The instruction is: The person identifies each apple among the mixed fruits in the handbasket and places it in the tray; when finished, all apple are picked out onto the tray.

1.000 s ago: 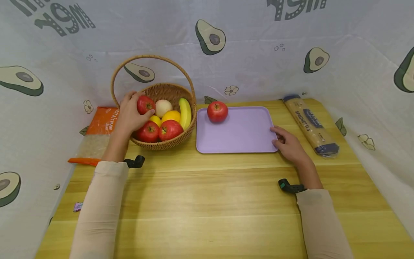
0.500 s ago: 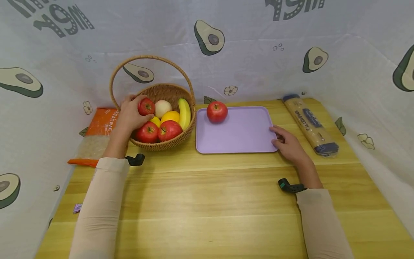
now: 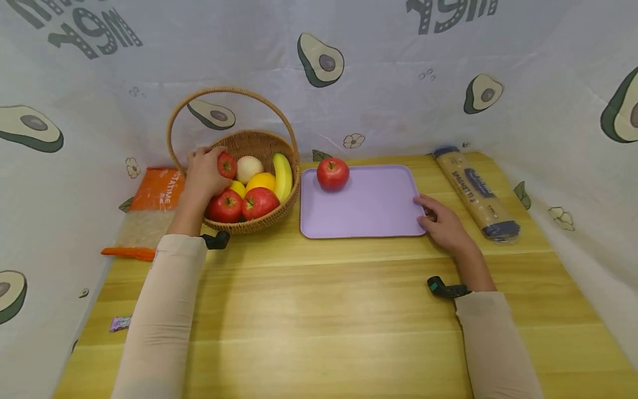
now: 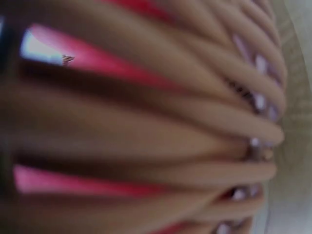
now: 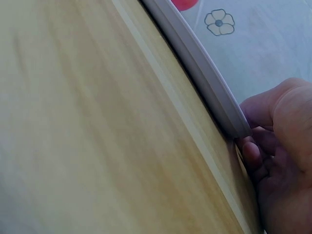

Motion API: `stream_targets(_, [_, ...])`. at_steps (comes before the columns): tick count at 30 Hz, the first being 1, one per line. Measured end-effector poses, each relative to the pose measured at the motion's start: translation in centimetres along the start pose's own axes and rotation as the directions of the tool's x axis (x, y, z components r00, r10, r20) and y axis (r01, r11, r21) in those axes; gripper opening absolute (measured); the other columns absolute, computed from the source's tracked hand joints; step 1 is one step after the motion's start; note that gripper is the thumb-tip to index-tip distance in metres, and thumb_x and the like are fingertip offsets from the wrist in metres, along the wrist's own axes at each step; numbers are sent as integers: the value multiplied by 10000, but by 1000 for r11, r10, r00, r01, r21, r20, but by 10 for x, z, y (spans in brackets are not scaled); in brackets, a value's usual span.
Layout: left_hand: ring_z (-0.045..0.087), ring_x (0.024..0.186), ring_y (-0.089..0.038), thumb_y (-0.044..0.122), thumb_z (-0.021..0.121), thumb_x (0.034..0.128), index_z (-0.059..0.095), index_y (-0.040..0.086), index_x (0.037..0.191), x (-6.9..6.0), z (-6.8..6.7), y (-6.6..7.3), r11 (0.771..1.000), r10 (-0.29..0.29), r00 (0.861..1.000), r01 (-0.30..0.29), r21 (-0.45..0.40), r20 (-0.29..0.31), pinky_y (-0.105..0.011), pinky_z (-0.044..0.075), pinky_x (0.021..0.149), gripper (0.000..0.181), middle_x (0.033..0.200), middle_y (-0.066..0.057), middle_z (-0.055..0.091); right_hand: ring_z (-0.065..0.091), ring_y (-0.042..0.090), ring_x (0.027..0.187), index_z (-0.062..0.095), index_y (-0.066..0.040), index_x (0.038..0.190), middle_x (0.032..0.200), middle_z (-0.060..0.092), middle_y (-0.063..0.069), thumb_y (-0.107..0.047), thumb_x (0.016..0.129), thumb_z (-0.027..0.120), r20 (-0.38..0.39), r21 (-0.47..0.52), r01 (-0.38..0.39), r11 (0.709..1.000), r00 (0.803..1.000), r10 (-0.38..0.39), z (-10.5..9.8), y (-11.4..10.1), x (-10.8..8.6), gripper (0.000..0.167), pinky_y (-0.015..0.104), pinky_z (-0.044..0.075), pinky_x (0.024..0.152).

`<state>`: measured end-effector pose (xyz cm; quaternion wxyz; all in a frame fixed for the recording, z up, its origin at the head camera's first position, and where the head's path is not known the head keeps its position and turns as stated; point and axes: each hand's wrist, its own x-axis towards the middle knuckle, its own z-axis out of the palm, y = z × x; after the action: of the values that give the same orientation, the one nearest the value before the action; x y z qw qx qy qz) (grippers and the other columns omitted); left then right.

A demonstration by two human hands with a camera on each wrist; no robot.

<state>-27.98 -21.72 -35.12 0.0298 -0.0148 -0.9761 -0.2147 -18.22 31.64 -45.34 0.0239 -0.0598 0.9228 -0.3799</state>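
Note:
My left hand (image 3: 203,174) reaches into a wicker basket (image 3: 254,223) and grips a red apple (image 3: 226,165) at its left side, partly hidden by the fingers. Around it in the basket lie two more red apples (image 3: 225,206), yellow fruit (image 3: 261,181), a pale round fruit (image 3: 248,168) and a banana (image 3: 282,177). Blurred wicker strands (image 4: 146,131) fill the left wrist view, red showing through the gaps. My right hand (image 3: 446,223) pinches the right edge of a purple tray (image 3: 369,205), thumb and fingers at its rim (image 5: 209,87). One red apple (image 3: 333,174) sits on the tray's back left.
An orange-and-clear food bag (image 3: 149,208) lies left of the basket, partly behind the left arm. A spaghetti pack (image 3: 476,194) lies right of the tray. A small purple wrapper (image 3: 120,323) is near the left table edge. A patterned cloth (image 3: 389,111) hangs behind the table.
My left hand has turned a little and covers more of the apple it grips, and the left forearm has shifted slightly right. The right hand stays at the tray's edge.

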Motion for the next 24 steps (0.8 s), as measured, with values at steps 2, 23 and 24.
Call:
stream_targets(2, [262, 1386, -542, 123, 796, 815, 480, 72, 1499, 1, -1, -1, 1000, 3, 1000, -3, 3, 0, -698, 407, 1041, 755, 1521, -340, 362, 499, 362, 1174, 438, 11, 1536, 1623, 358, 255, -84, 1041, 543, -2, 3, -3, 1000, 1000, 3, 1, 0, 0, 515, 166, 353, 885])
stream_targets(23, [506, 1252, -401, 545, 835, 784, 569, 201, 1459, -18, -1, 0, 988, 43, 989, -63, -143, -139, -623, 486, 1026, 803, 1371, -205, 602, 499, 309, 1121, 432, -3, 1545, 1623, 369, 230, -82, 1040, 526, -7, 2, -15, 1000, 1000, 15, 3, 3, 0, 520, 174, 374, 857])
stream_targets(24, [522, 1247, -388, 563, 832, 779, 573, 207, 1457, -19, -1, 0, 986, 41, 989, -63, -155, -140, -614, 491, 1029, 809, 1373, -191, 611, 497, 309, 1118, 433, -3, 1545, 1622, 372, 230, -82, 1039, 526, -10, 0, -13, 1000, 1000, 13, 3, 3, 0, 520, 180, 373, 860])
